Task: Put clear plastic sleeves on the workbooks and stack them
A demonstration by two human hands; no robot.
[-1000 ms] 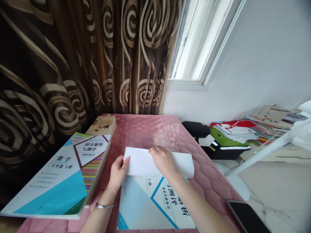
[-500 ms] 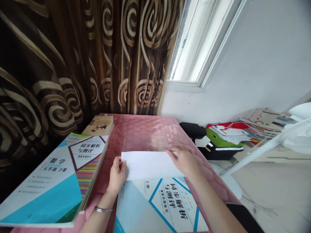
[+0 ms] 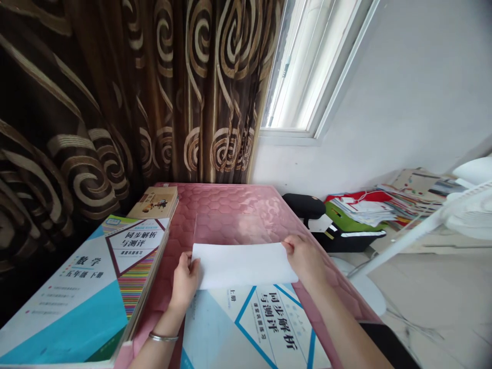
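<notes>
A white sheet of paper spans the space between my two hands, over the top part of a blue and white workbook. My left hand pinches the sheet's left edge, thumb in front and fingers curled. At the upper right corner my right hand grips the paper between thumb and fingers. Beyond the sheet, a clear plastic sheet lies on the pink padded table cover. Whether the paper touches the workbook beneath it I cannot tell.
On the left lies a stack of workbooks, with a brown book behind it. To the right are a green and black bin of papers and a white fan. A patterned curtain hangs behind the table. A dark object sits at lower right.
My right hand has shifted right along the top edge to the corner of the paper. The left hand keeps its hold, and the view has moved slightly.
</notes>
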